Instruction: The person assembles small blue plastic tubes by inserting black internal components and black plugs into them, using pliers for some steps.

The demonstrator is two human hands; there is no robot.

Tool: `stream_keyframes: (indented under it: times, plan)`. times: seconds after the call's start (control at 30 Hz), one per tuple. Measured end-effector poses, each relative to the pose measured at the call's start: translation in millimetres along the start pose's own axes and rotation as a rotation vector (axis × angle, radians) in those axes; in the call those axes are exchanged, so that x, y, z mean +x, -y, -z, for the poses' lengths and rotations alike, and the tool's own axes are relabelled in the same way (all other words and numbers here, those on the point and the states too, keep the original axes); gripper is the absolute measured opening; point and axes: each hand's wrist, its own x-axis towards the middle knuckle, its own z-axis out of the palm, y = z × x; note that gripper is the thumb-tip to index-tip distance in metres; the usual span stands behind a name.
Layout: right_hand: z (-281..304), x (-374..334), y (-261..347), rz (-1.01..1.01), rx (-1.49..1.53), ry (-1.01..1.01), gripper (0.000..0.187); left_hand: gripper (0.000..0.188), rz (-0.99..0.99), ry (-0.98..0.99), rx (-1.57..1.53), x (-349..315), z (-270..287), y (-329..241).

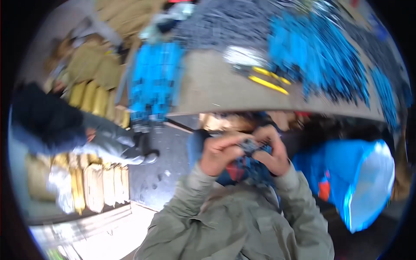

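Note:
Close in front of my body, my left hand and my right hand are brought together. Between their bent fingers is a small dark grey and blue piece, blurred, so its kind is unclear. Both hands pinch it, with the thumbs and fingertips pressed close. Below them, over my lap, more dark and blue pieces show beside a red patch. Beyond my hands, on the table, lie pliers with yellow handles. A heap of thin blue strips with dark ends spreads to their right.
Another blue bundle sits at the table's left end. Grey strips are piled at the back. A large open blue bag stands at my right. To the left, a person in dark clothing is near wrapped packages.

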Motion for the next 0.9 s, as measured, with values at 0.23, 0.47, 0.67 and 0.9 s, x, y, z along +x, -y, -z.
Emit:
stream_keyframes:
  times: [0.23,0.47,0.67,0.9]
  plan:
    - [3,-38,-2,-0.025,-0.021,-0.097,0.018,0.032,-0.040,0.128,-0.106,0,-15,-9]
    - [6,-18,2,-0.060,-0.185,0.013,0.012,0.037,0.078,0.090,-0.073,-3,2,-15]
    - [5,4,-12,-0.116,0.047,0.168,0.020,0.036,0.019,0.167,-0.022,8,28,2]
    - [19,-5,-12,-0.204,0.301,0.203,0.034,0.037,-0.030,0.266,-0.057,17,12,7]
